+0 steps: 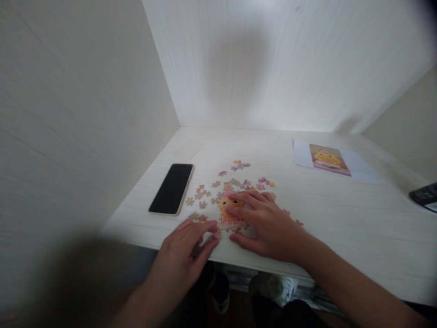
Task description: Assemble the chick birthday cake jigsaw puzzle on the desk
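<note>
Your right hand (pixel 264 221) spreads open over the puzzle (pixel 232 223), your left hand (pixel 189 241) by its near left corner, grip unclear

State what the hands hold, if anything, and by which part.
The right hand lies on the puzzle, not visibly grasping it. Whether the left hand pinches anything cannot be told.
</note>
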`<state>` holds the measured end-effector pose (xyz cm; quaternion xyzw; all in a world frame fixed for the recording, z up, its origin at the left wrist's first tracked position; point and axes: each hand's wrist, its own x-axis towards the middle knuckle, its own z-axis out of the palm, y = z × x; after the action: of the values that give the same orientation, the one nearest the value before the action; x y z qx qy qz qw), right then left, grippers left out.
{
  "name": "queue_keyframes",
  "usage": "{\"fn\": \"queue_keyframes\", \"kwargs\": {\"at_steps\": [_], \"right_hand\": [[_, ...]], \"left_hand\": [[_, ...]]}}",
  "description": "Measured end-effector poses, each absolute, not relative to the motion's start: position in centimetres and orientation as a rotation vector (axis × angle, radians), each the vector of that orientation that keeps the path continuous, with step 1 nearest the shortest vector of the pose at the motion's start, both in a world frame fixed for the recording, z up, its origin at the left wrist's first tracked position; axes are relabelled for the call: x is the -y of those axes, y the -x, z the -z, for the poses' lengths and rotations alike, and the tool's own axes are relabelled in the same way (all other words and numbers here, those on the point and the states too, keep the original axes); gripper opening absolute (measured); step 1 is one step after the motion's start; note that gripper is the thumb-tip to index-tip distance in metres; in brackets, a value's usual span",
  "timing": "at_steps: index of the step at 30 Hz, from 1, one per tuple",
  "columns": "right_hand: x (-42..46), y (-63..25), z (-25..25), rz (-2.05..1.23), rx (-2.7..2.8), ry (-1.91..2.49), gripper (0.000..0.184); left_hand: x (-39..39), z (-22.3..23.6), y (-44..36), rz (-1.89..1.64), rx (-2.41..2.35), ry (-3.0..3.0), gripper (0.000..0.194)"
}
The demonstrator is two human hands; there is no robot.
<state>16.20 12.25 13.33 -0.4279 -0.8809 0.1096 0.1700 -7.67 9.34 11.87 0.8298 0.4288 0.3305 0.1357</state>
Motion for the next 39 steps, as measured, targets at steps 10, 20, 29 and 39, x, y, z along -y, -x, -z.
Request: {"fn": "queue_keyframes", "kwargs": {"at_steps": [10, 20, 29, 39], "right_hand": [[-12.10, -16.43, -13.16, -0.264, 2.494, 1.171, 0.040], [-12.06, -16.47, -13.00, -0.282, 2.479, 1.156, 0.039], [-12.01, -16.55, -13.07, -0.268, 2.465, 1.145, 0.041], [-12.24, -16.40, -12.91, -0.294, 2.476, 1.157, 0.040]], "left_hand": [[-9.19, -12.56, 7.19, -0.949, -1.180, -2.545, 0.024], [-9.50, -12.45, 7.16, -0.977, -1.031, -2.648, 0.029], [-9.33, -12.24, 7.34, -0.889, -1.120, -2.564, 0.023], [-9.38, -12.44, 7.25, -0.898, -1.223, -2.383, 0.047]]}}
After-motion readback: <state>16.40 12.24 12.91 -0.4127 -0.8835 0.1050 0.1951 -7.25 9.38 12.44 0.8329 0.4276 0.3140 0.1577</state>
